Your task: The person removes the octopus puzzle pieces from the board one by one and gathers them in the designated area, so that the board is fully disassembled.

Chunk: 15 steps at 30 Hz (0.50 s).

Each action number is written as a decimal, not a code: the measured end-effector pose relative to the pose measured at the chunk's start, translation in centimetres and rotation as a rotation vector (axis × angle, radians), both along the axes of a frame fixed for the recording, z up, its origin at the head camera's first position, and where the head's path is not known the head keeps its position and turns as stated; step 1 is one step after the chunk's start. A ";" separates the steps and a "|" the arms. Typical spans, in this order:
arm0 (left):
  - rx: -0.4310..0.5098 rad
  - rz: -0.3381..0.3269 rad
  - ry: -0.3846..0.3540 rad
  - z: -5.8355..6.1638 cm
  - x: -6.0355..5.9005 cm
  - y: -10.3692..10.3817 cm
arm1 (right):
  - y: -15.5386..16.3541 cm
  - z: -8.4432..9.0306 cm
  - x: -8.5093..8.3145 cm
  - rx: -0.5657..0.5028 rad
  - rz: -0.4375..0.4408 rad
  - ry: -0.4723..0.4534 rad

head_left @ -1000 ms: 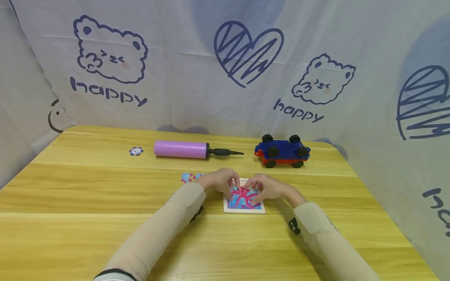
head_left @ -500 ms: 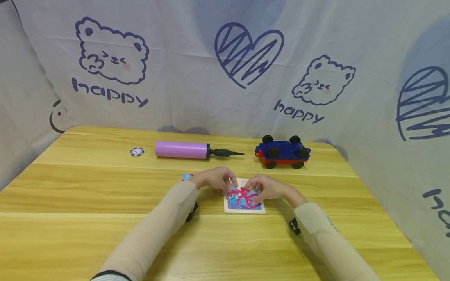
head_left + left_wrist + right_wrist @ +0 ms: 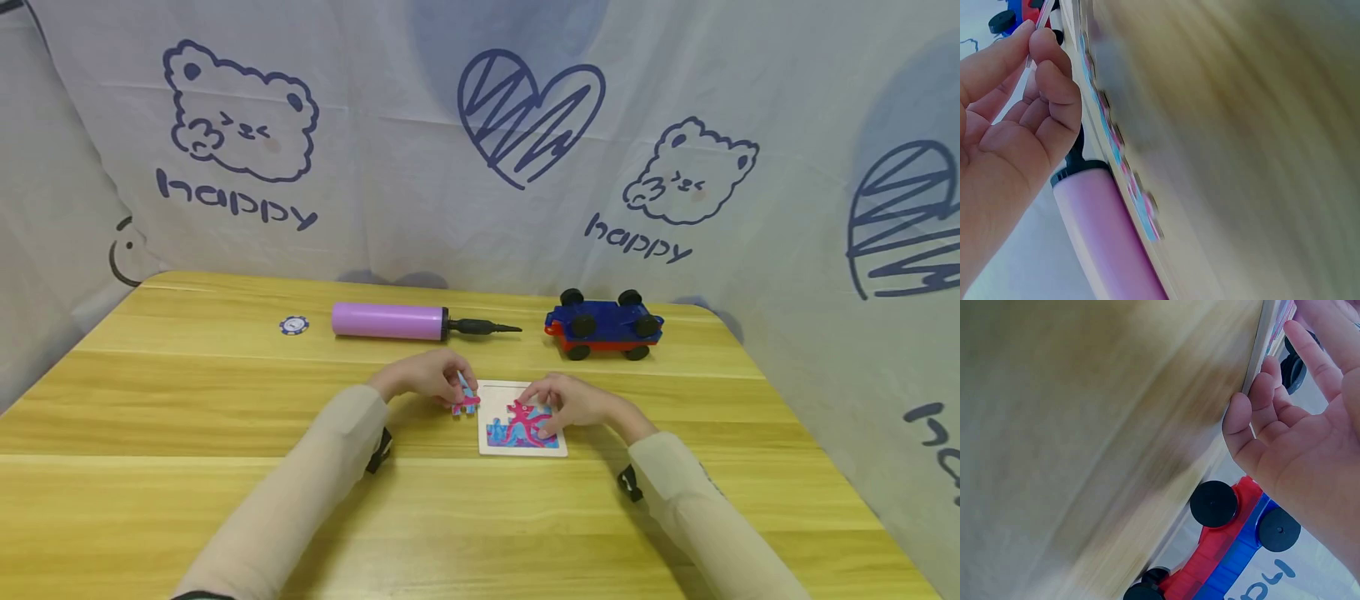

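My left hand [image 3: 429, 375] pinches a blue and pink jigsaw piece [image 3: 467, 402] between thumb and fingertips, just left of the puzzle board. In the left wrist view the piece [image 3: 1044, 14] shows edge-on. The pale square board [image 3: 491, 451] lies on the table, with joined pieces [image 3: 522, 432] forming part of a pink octopus on blue. Its upper left is bare. My right hand [image 3: 576, 403] rests on the board's right side, index fingertip and thumb touching the picture. In the right wrist view its other fingers [image 3: 1262, 394] lie loosely bent at the board's edge.
Loose jigsaw pieces [image 3: 1113, 140] lie on the table in the left wrist view, mostly hidden behind my left hand in the head view. Farther back are a purple hand pump [image 3: 388, 321], a poker chip [image 3: 294, 325] and blue and red toy cars [image 3: 609, 323].
My left hand has lifted away from the board to the left with a jigsaw piece, baring the board's upper left. My right hand has stayed in place.
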<state>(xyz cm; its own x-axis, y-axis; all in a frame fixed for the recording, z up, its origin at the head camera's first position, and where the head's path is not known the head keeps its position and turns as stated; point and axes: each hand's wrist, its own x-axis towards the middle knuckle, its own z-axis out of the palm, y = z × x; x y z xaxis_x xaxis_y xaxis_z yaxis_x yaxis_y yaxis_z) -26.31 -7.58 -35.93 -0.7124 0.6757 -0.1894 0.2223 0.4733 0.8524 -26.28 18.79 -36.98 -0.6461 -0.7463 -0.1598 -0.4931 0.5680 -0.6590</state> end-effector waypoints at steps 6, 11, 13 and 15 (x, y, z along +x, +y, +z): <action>0.016 0.016 -0.001 0.0 0.2 -1.7 | 0.6 -0.5 -0.7 -0.064 0.086 0.007; 0.013 0.034 0.004 -0.1 0.3 -3.1 | 0.2 0.1 -0.1 -0.030 0.044 0.004; 0.020 0.039 0.001 -0.1 0.4 -3.7 | 0.1 0.0 0.0 -0.010 0.026 0.010; 0.024 0.037 0.002 -0.1 0.5 -4.1 | 0.0 0.0 0.0 0.009 0.009 0.013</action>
<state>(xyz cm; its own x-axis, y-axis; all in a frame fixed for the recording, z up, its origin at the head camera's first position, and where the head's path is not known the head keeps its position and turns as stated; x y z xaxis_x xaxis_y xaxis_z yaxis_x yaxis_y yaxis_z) -25.83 -11.72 -36.08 -0.7374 0.6532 -0.1721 0.2064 0.4605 0.8633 -26.24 18.77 -36.98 -0.6413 -0.7509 -0.1578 -0.5070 0.5691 -0.6473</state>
